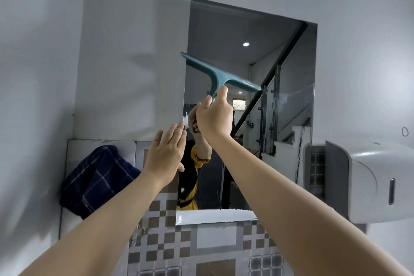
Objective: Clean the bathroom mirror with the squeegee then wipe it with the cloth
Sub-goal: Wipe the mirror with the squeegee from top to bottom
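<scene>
A tall frameless mirror (289, 56) hangs on the grey wall. My right hand (215, 116) grips the handle of a teal squeegee (215, 74), whose blade lies tilted across the mirror's upper left part, left end higher. My left hand (167, 152) is flat with fingers spread, pressed at the mirror's left edge below the squeegee. A dark blue checked cloth (96, 177) hangs on the wall to the left of the mirror. The glass reflects my arms and a yellow sleeve.
A white wall-mounted dispenser (380, 177) sticks out at the right, close to the mirror's lower right corner. Brown and grey patterned tiles (201, 244) cover the wall below the mirror. Reflected in the glass are a staircase and a ceiling light.
</scene>
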The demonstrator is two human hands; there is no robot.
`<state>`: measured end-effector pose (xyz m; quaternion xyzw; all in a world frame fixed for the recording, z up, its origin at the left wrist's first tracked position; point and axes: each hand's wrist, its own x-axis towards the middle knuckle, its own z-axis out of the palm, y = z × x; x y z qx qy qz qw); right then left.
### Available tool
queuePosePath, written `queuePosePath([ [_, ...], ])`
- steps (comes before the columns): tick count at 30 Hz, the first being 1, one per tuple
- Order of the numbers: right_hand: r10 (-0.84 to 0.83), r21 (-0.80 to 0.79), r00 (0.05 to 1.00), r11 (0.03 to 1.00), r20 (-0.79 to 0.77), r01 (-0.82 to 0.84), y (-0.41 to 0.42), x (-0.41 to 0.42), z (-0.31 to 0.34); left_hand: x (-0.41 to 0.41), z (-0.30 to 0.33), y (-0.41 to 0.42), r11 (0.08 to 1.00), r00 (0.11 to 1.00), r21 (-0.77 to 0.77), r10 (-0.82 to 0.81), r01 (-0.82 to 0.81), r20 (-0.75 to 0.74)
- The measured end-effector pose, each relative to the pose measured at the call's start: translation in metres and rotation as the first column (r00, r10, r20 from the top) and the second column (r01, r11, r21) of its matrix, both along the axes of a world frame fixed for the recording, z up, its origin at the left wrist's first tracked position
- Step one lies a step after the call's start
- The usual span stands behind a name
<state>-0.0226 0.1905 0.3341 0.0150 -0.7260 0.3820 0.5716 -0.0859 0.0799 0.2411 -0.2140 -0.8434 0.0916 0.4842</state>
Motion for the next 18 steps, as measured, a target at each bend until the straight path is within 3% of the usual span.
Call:
queuePosePath([
  [11,-0.012,0.144,0.994,0.989,-0.106,0.028,0.017,-0.022,-0.027,-0.010,-0.005,-0.002,0.999,0.998,0.024,-0.029,0.031,-0.054],
  [18,-0.111,0.368,0.986,0.918,-0.123,0.149,0.057,-0.019,-0.035,-0.010,-0.008,-0.003,0.999,0.998,0.024,-0.026,0.027,-0.057],
])
